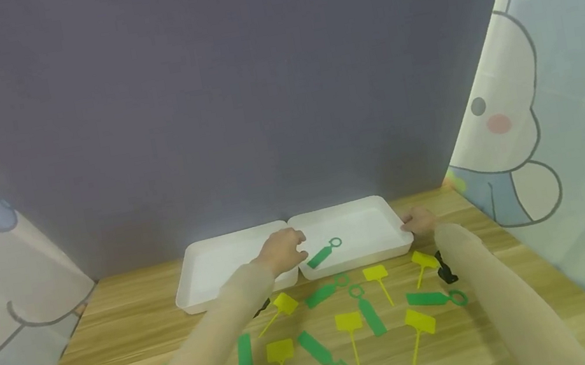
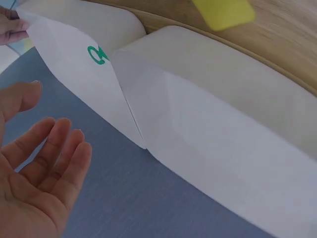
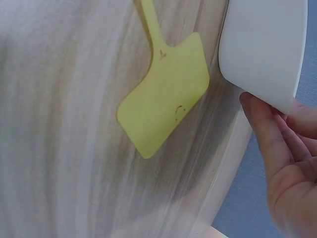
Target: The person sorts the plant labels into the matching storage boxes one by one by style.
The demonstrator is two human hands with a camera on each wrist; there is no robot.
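Two white trays stand side by side at the back of the table, the left tray (image 1: 224, 261) and the right tray (image 1: 358, 229). One green ring-ended tag (image 1: 320, 257) lies in the right tray. Over the inner ends of the trays hovers my left hand (image 1: 282, 250); its fingers are loosely bent and hold nothing in the left wrist view (image 2: 42, 168). My right hand (image 1: 419, 220) pinches the outer end of the right tray. In the right wrist view, fingers (image 3: 270, 134) touch the tray's underside, the thumb its rim.
Several yellow stake-shaped tags (image 1: 349, 323) and several green ring-ended tags (image 1: 372, 316) lie scattered on the wooden table (image 1: 117, 315) before the trays. A grey-blue curtain (image 1: 258, 117) hangs right behind the trays. Dark straps (image 1: 445, 268) show at both wrists.
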